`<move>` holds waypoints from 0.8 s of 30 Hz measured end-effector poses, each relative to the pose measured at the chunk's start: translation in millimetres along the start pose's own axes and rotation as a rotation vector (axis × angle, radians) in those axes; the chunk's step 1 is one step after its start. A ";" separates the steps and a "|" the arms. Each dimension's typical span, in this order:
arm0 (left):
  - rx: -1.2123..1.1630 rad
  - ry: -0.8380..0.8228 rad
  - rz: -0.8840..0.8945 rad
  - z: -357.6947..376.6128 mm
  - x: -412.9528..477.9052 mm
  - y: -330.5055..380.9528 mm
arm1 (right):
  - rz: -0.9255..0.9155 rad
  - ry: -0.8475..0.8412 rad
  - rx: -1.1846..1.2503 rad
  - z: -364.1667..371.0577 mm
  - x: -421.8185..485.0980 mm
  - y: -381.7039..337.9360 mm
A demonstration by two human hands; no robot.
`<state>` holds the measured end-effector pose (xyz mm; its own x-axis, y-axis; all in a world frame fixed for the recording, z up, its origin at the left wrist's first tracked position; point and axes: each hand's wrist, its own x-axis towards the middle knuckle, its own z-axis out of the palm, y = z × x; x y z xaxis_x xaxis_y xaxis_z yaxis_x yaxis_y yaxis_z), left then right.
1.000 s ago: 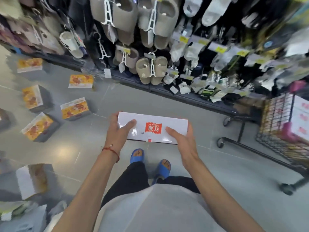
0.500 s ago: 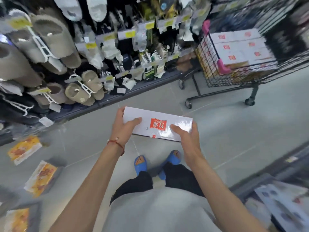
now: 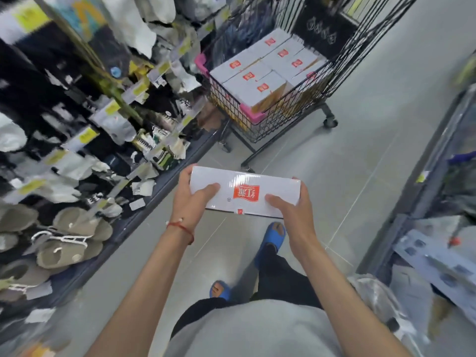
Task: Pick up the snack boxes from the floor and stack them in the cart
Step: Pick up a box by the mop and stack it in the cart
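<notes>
I hold one white box level in front of my body, above the floor, red logo facing up. Left hand grasps the left end: thumb laid on the top face, fingers curled round the far edge. Right hand grasps the right end in the same way, thumb on top near the logo. A red cord sits on my left wrist. The wire cart stands ahead and slightly right, well apart from the held box. It contains stacked boxes of the same type, white tops up, packed side by side. My blue sandals show below the box, the right foot forward. A shelf runs along the left, carrying grey slippers and hanging packets
</notes>
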<state>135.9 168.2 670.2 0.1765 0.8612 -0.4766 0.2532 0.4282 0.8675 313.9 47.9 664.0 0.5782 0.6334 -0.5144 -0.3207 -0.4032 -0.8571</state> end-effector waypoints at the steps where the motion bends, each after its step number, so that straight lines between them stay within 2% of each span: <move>1: 0.002 -0.007 0.006 13.5 12.6 10.1 | -0.016 0.013 0.008 -6.1 15.8 -9.7; 11: 0.062 -0.014 0.099 130.7 119.2 107.5 | -0.087 0.028 -0.026 -57.8 167.5 -104.2; 19: 0.059 0.059 0.155 168.8 211.1 173.6 | -0.159 0.053 -0.073 -40.3 274.6 -176.4; 24: 0.019 0.070 0.125 177.8 260.1 207.0 | -0.176 0.036 -0.124 -19.1 328.9 -217.8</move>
<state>403.3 432.2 700.5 0.1408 0.9250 -0.3529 0.2511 0.3115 0.9165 588.2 331.4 682.1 0.6446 0.6780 -0.3533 -0.1188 -0.3677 -0.9223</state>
